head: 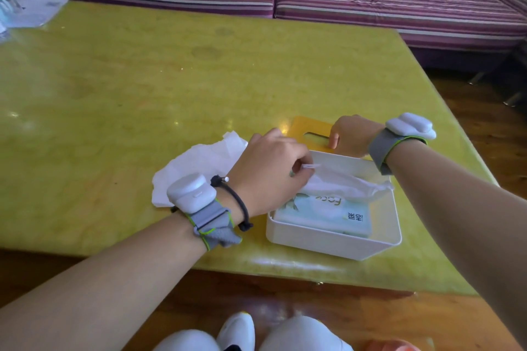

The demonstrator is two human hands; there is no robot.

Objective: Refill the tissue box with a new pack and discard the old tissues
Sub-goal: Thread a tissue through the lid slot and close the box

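A white open tissue box (328, 242) stands near the front edge of the yellow-green table (142, 94). Inside it lies a pale green new tissue pack (328, 215) with a white tissue (342, 182) sticking out of its top. My left hand (271, 171) pinches that tissue at the box's far left corner. Behind the box, the yellow lid (308, 128) with a slot lies flat; my right hand (350, 135) grips its near edge. A loose heap of old white tissues (194, 168) rests on the table left of the box, partly hidden by my left wrist.
A purple striped sofa (370, 0) with flowered cushions runs along the far side of the table. Papers and a plastic bag (31, 11) lie at the table's far left corner. My knees and a white shoe (236, 330) show below the front edge.
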